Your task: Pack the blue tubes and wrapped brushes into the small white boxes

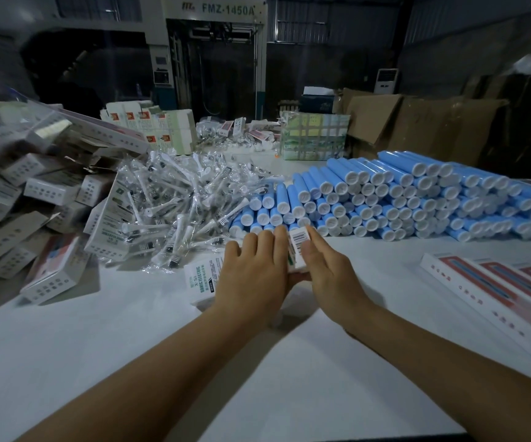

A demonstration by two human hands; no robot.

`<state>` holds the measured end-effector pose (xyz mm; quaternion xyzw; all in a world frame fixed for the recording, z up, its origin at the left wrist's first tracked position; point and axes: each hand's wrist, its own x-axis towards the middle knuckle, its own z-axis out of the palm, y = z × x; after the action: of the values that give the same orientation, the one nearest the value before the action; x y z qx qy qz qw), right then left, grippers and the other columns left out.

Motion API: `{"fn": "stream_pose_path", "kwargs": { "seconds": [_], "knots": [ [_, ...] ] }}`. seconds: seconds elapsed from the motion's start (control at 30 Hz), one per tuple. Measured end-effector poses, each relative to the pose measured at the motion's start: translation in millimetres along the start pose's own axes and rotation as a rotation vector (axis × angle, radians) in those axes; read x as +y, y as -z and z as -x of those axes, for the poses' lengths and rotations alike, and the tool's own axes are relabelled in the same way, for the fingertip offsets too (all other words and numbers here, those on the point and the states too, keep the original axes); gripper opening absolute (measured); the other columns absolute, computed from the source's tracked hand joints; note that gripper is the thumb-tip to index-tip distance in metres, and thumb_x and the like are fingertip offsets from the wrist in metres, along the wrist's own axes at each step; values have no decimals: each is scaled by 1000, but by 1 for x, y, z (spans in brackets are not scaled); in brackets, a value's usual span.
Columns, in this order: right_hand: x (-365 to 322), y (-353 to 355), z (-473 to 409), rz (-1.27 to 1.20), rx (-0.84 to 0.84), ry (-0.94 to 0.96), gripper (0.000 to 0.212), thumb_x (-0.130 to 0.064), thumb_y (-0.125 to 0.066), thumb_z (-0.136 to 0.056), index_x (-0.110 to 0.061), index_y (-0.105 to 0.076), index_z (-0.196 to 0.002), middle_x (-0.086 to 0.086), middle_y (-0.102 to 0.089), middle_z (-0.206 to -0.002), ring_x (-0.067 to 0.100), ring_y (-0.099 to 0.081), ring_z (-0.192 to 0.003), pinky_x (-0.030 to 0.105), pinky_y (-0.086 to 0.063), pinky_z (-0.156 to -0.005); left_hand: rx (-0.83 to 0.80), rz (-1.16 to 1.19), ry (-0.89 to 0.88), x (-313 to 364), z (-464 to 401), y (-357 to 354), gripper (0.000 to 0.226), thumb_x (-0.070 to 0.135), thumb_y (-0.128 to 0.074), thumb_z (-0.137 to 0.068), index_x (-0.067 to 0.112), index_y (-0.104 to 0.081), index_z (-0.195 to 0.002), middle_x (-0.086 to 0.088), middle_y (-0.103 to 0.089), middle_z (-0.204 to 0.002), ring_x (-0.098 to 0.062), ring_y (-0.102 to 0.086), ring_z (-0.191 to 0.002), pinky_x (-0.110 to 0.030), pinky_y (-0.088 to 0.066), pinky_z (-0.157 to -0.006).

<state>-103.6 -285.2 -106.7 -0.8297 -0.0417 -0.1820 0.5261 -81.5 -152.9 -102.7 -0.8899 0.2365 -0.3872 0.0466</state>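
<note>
A small white box (296,247) with a barcode on its end flap stands between my two hands at the table's middle. My left hand (251,275) lies against its left side with fingers stretched over it. My right hand (331,275) holds its right side, thumb on the barcode flap. A second white box (200,279) with green print lies flat under my left hand. Blue tubes (401,199) with white caps are stacked in a long pile behind. Wrapped brushes (174,199) in clear plastic are heaped to the left of the tubes.
Filled and flat boxes (34,193) pile up at the far left. Three long white-and-red boxes (497,295) lie at the right on the white table (257,362). Cardboard cartons (417,122) and a large machine (213,52) stand behind.
</note>
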Motion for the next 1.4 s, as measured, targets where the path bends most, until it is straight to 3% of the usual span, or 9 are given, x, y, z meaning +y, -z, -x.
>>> {"fn": "stream_pose_path", "kwargs": {
  "seconds": [0.1,0.17,0.27,0.53,0.63,0.83,1.03,1.2,1.4],
  "knots": [
    [-2,1,-5,-251,65,-127,44,-30,-37,-102,-9,-48,-139,12,-64,-123,23,-60,-114,48,-47,-99,-20,19,-2,-1,0,-2,70,54,-28,-92,-1,-57,-125,-13,-64,-97,-31,-61,-83,-42,-49,-69],
    [-7,3,-8,-482,80,-214,36,-20,-40,-102,-4,-56,-130,13,-70,-105,22,-68,-97,43,-56,-86,-47,25,16,-2,-2,-2,73,55,-23,-92,0,-55,-128,-13,-64,-99,-30,-60,-86,-41,-48,-71],
    [-11,5,-9,-605,37,-244,34,-13,-40,-101,-4,-55,-130,15,-67,-106,21,-67,-92,37,-57,-80,-42,10,26,-3,-3,-4,73,57,-25,-91,2,-54,-130,-11,-64,-100,-29,-60,-86,-40,-47,-71],
    [-10,4,-7,-531,94,-210,32,-10,-37,-101,-4,-55,-128,19,-65,-112,29,-64,-104,44,-55,-88,42,13,-1,-3,-3,-9,72,60,-30,-89,4,-56,-126,-8,-63,-96,-25,-59,-82,-37,-46,-68],
    [-9,5,-8,-565,117,-228,28,-13,-38,-102,-11,-64,-111,16,-68,-106,24,-68,-97,41,-57,-83,54,18,4,-3,-3,-8,72,60,-34,-88,3,-57,-125,-8,-64,-96,-25,-60,-82,-37,-47,-68],
    [-5,6,-11,-578,129,-263,34,-8,-39,-99,-5,-57,-128,16,-68,-107,27,-67,-98,46,-57,-82,51,-4,-19,-4,-2,-7,71,60,-34,-87,5,-58,-125,-7,-65,-95,-24,-60,-82,-36,-47,-67],
    [-3,7,-12,-619,120,-280,31,-4,-43,-95,-6,-64,-118,12,-73,-95,22,-71,-85,38,-59,-68,15,-30,-58,-4,-1,-8,70,60,-33,-88,6,-58,-125,-7,-64,-96,-25,-60,-82,-37,-47,-68],
    [-2,4,-10,-591,141,-254,35,-7,-39,-98,-9,-59,-127,15,-68,-109,23,-69,-95,34,-59,-73,-15,-33,-46,-2,-2,-5,68,59,-37,-88,6,-58,-125,-8,-65,-98,-26,-61,-84,-38,-48,-69],
    [2,-2,-8,-389,71,-151,43,-10,-38,-99,-11,-42,-142,9,-58,-128,14,-59,-113,42,-52,-94,-95,-8,-33,-2,-3,3,77,59,-13,-91,7,-56,-129,-6,-65,-102,-26,-61,-88,-36,-47,-72]
  ]
}}
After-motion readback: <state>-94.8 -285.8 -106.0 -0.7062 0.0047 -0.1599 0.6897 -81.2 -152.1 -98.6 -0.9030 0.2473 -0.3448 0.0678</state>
